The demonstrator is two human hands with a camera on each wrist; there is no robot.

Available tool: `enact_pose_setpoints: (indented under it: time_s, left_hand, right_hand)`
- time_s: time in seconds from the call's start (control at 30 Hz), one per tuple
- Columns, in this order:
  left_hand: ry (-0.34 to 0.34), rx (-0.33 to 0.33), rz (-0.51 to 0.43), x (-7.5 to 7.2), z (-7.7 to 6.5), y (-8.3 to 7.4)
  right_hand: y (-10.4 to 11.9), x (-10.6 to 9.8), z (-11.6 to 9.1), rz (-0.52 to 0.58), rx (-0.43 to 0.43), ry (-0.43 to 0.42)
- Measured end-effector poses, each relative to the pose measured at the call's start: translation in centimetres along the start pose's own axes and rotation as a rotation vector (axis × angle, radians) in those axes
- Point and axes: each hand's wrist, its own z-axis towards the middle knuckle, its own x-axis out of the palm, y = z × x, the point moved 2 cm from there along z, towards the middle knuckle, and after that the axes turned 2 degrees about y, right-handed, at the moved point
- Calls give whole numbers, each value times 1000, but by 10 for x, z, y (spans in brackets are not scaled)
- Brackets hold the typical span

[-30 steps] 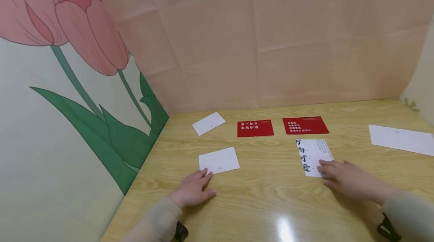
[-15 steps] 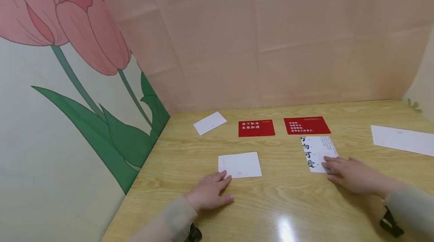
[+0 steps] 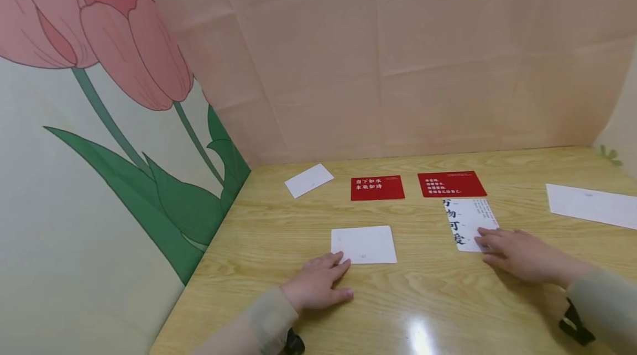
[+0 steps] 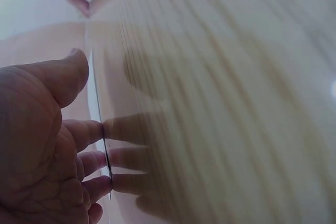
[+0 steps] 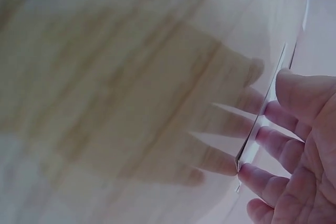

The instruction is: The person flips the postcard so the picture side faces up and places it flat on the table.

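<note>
Fingertips of my left hand (image 3: 318, 283) rest on the near left corner of a blank white card (image 3: 365, 244) lying flat on the table. To the right, my right hand (image 3: 522, 255) touches the near right part of a white card with dark Chinese characters (image 3: 466, 222). The printed card lies just below a red card with white writing (image 3: 452, 184). In the left wrist view, the left fingers (image 4: 86, 132) press the thin card edge against the shiny tabletop. The right wrist view has the right fingers (image 5: 278, 142) spread on the other card's edge.
Another red card (image 3: 377, 188) and a small white card (image 3: 309, 180) lie along the back of the wooden table (image 3: 249, 283). At the far right lies a long white card (image 3: 592, 205). A pinkish cloth (image 3: 308, 67) hangs behind; a tulip-painted wall (image 3: 124, 178) stands left.
My left hand has slid the blank card right and slightly nearer, straightening its angle. The printed card has moved a little right and away under my right hand, closer to the red card.
</note>
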Motion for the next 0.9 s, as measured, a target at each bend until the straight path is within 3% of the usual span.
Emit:
enact_pose_setpoints:
  time_s: [0.53,0.63,0.77,0.9]
  left_hand:
    - [34,0,-50,1,3,-8]
    - [42,-7,-69,0,3,-9]
    - [38,-7,-67,-1,2,-10]
    - [35,-12,-67,-2,2,-11]
  right_hand:
    - [0,-6,2,120,21,44]
    - [4,-10,2,127,4,17]
    - [19,-15,5,114,-15,-24]
    - [49,-14,12,108,-64,-12]
